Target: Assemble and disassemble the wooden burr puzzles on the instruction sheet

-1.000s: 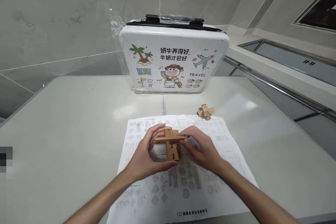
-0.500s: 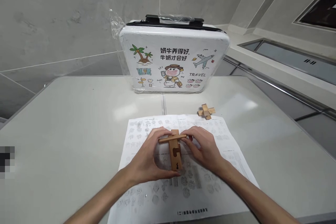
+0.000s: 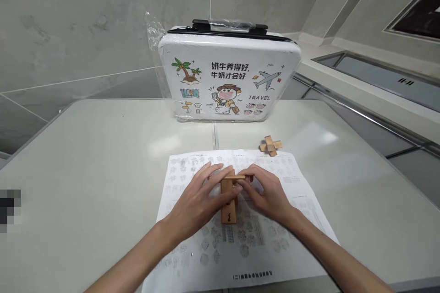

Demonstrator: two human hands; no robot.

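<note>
Over the printed sheet, both hands hold a wooden block puzzle. Its long upright piece bears a dark mark near the lower end, and a thin flat wooden piece crosses its upper part. My left hand is closed around the block, with its thumb across the front and its fingers over the top left. The right end of the crosspiece is pinched between the thumb and fingers of my right hand. Fingers hide much of the puzzle's middle and the crosspiece's left end.
A small assembled wooden cross puzzle lies by the sheet's far right edge. Behind it, a white cartoon-printed case in clear plastic stands on the pale table, near a grey wall.
My left thumb has moved up from the block's lower end onto its front, and the left fingers now cover more of the top. The right hand keeps its pinch.
</note>
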